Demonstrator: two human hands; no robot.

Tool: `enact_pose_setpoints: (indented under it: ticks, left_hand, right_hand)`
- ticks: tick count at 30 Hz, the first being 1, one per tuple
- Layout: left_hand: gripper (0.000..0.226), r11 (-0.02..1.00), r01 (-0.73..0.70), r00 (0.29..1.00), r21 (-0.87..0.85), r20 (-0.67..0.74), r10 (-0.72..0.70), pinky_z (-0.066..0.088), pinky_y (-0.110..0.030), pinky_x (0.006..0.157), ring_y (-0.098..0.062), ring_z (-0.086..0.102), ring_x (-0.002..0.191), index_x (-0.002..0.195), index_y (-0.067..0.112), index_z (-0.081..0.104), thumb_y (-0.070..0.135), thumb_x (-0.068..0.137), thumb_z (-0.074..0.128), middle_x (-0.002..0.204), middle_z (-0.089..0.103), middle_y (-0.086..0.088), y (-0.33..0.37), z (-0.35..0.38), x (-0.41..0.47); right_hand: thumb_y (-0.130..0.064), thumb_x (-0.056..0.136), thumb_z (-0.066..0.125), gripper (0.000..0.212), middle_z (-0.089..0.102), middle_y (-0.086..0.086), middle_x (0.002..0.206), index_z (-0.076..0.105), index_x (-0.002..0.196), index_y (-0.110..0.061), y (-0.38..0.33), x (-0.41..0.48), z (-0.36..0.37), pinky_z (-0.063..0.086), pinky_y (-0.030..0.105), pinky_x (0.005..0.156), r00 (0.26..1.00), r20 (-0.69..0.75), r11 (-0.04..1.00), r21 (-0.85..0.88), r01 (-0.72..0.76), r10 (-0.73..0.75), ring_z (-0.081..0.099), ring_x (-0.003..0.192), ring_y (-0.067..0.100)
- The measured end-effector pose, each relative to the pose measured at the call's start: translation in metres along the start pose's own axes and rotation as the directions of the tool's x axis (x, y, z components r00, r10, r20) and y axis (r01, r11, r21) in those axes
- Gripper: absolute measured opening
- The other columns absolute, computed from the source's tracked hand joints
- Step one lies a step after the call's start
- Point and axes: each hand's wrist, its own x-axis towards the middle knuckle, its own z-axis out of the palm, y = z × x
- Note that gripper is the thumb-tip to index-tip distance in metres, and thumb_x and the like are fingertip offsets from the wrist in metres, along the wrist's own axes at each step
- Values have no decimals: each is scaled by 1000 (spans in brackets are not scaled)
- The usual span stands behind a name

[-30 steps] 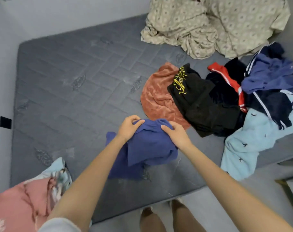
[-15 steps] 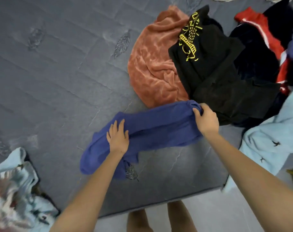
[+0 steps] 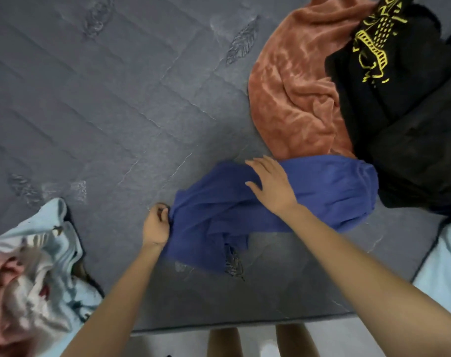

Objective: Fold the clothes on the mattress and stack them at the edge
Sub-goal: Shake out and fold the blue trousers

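Blue garment, black garment, yellow print illegible

Soft, dim, cool light falls evenly on the quilted dark grey mattress, leaving a pale sheen on its stitched ridges and faint, edgeless shadows in the folds of the crumpled dark blue cloth. The black garment with yellow print sinks into near-featureless dark, while the heap of pale blue and pink clothes at lower left is smeared by blur. The wide lens bends the mattress's near edge and swells the forearms at the bottom.
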Motion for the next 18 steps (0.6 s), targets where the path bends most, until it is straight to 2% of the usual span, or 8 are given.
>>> enact_pose_setpoints:
  ticks: [2, 5, 7, 9, 11, 14, 16, 18]
  left_hand:
    - [22, 997, 10, 1000, -81, 7, -10, 32, -24, 72, -25, 53, 90, 96, -3, 60, 2, 99, 39, 98, 61, -19, 2, 1, 8]
    - [21, 989, 19, 995, -149, 104, -4, 31, -23, 67, -18, 48, 86, 90, 2, 57, 8, 101, 41, 89, 56, -10, 9, 6, 15]
    - [24, 984, 26, 977, -178, 211, 12, 33, -25, 61, -14, 44, 78, 77, 9, 51, 16, 100, 46, 78, 52, -6, 12, 10, 17]
    - [34, 981, 23, 967, -191, 254, 27, 35, -27, 58, -9, 39, 65, 69, 12, 47, 28, 99, 50, 69, 49, -2, 13, 12, 16]
    - [40, 972, 63, 963, -227, 269, 1, 40, -27, 59, -6, 45, 61, 72, 12, 54, 43, 97, 49, 66, 55, 4, 13, 10, 15]
    - [41, 941, 116, 920, -317, 391, 19, 46, -23, 68, -7, 58, 70, 82, 16, 63, 49, 97, 44, 73, 65, 7, 8, 2, 11]
    - [39, 944, 124, 861, -306, 506, 51, 49, -22, 73, -7, 62, 76, 87, 11, 66, 41, 99, 45, 78, 69, 4, -1, -2, 10]
    - [29, 949, 105, 854, -299, 516, 68, 47, -28, 75, -14, 59, 81, 89, 6, 65, 24, 101, 45, 84, 66, -4, -11, -8, 11]
  right_hand:
    - [-32, 99, 51, 53, 41, 8, 147, 36, 147, -15, -14, 21, 14, 17, 36, 118, 999, 39, 1000, 4, -4, 3, 27, 143, 27]
    - [-40, 98, 48, 61, 46, 10, 143, 28, 150, -15, -28, 47, 29, 28, 38, 111, 987, 102, 991, 29, -130, 126, 38, 133, 30]
    - [-42, 97, 50, 55, 50, 9, 139, 39, 143, -13, -31, 58, 34, 32, 39, 106, 973, 123, 980, -15, -197, 197, 43, 128, 29]
    - [-36, 95, 55, 33, 61, 10, 118, 59, 113, -9, -33, 62, 36, 38, 38, 92, 973, 99, 978, -20, -207, 208, 53, 111, 29]
    - [-28, 94, 59, 25, 60, 12, 97, 60, 89, -3, -33, 60, 39, 43, 38, 79, 980, 59, 977, 84, -196, 191, 56, 92, 29]
    - [-18, 92, 61, 19, 53, 6, 81, 60, 85, -1, -33, 52, 41, 39, 29, 69, 985, -78, 956, 263, -131, 156, 49, 78, 20]
    - [-12, 92, 61, 12, 52, 2, 74, 58, 82, -6, -33, 47, 42, 34, 20, 64, 978, -138, 921, 379, -93, 156, 47, 72, 15]
    - [-9, 91, 60, 13, 53, 3, 72, 54, 80, -9, -30, 45, 44, 35, 16, 64, 973, -159, 897, 434, -83, 167, 47, 71, 12]
